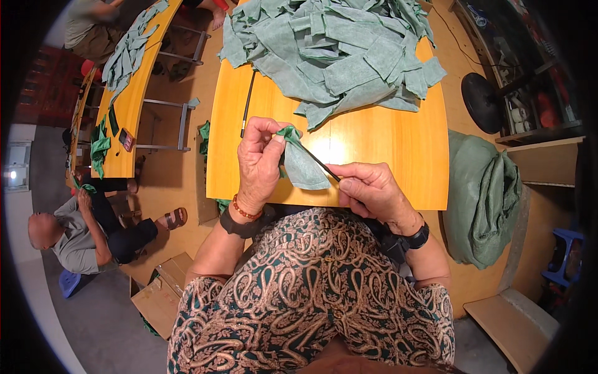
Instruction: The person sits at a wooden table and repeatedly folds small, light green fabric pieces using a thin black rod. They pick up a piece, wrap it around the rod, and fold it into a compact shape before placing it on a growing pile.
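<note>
Between the fingers of my left hand (259, 163) is the bunched, darker green top of a small green fabric piece (305, 171), whose pale end hangs free. My right hand (377, 191) pinches the lower end of a thin black rod (319, 163). The rod slants up to the left, and its far end disappears into the bunched fabric by my left fingertips. Both hands are above the near edge of the yellow wooden table (380, 146). A large heap of pale green fabric strips (349, 59) covers the table's far part. Another thin black rod (248, 103) lies near the left edge.
A second yellow table (128, 140) with green strips stands at the left. Beside it sits a person (87, 234) holding green fabric. An open cardboard box (165, 293) is on the floor. To the right are a large green bundle (479, 199) and a black round base (481, 103).
</note>
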A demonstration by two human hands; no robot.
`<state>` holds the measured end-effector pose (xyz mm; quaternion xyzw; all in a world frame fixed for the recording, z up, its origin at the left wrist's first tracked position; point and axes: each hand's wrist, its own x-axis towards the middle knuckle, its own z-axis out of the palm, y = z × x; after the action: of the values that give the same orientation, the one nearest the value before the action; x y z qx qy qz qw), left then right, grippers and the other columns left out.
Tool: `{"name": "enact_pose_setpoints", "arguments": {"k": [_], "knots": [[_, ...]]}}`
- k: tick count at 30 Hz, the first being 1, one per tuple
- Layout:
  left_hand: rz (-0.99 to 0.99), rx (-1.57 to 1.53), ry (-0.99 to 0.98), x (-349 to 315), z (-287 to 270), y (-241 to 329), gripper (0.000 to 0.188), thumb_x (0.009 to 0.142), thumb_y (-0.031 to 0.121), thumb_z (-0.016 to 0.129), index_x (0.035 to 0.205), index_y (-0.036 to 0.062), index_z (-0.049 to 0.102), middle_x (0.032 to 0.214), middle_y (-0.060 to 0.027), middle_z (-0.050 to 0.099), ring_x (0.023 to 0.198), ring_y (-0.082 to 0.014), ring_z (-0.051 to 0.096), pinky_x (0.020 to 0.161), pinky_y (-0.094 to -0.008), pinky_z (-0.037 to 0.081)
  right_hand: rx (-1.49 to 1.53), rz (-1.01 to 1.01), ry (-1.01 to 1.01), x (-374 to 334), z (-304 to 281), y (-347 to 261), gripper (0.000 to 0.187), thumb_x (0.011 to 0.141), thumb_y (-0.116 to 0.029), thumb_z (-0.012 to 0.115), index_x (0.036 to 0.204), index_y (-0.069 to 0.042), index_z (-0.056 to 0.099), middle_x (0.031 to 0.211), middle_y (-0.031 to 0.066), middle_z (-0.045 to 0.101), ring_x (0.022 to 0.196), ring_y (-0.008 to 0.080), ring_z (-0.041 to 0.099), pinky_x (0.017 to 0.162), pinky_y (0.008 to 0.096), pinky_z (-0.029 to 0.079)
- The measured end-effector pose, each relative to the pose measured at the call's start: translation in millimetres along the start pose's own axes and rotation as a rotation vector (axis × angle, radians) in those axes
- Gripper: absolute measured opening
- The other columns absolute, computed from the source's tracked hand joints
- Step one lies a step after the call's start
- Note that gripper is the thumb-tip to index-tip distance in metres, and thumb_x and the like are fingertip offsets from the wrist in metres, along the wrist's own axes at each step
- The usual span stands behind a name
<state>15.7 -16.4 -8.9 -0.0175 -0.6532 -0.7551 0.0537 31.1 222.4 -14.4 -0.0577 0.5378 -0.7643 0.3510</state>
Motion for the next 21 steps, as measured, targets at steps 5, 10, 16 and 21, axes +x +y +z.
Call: {"name": "enact_pose_setpoints", "arguments": {"k": [5,10,16,21], "knots": [[0.172,0.223,-0.052,-4,6,4,0.007,0.098,0.002,0.048,0.105,0.0058,0.048,0.090,-0.0073,0.063,0.081,-0.0109,0.059,0.072,-0.0244,0.049,-0.021,-0.013,0.030,-1,4,3,0.032,0.095,-0.006,0.055,0.125,-0.003,0.064,0.068,0.0033,0.063,0.044,0.0037,0.046,0.040,0.0189,0.035],[0.201,0.332,-0.054,-17,6,-16,0.006,0.100,0.003,0.048,0.103,0.0070,0.047,0.080,0.0011,0.054,0.064,-0.0042,0.047,0.056,-0.0189,0.039,-0.026,-0.071,0.052,1,10,5,0.028,0.095,-0.005,0.055,0.120,0.000,0.065,0.067,0.0034,0.063,0.045,0.0037,0.046,0.040,0.0198,0.036],[0.012,0.035,-0.029,-11,5,-8,0.008,0.100,0.011,0.053,0.104,0.0104,0.047,0.078,0.0020,0.054,0.062,-0.0041,0.048,0.053,-0.0184,0.040,-0.098,-0.063,0.074,1,6,7,0.026,0.095,-0.005,0.057,0.119,0.000,0.066,0.069,0.0028,0.064,0.047,0.0037,0.049,0.041,0.0193,0.039],[-0.106,-0.143,0.054,-8,15,7,0.014,0.099,0.020,0.059,0.105,0.0119,0.049,0.082,0.0017,0.060,0.063,-0.0024,0.051,0.054,-0.0171,0.041,-0.263,-0.157,0.107,3,9,7,0.024,0.095,-0.004,0.059,0.116,0.000,0.067,0.073,0.0031,0.067,0.048,0.0041,0.050,0.043,0.0188,0.041]]}}
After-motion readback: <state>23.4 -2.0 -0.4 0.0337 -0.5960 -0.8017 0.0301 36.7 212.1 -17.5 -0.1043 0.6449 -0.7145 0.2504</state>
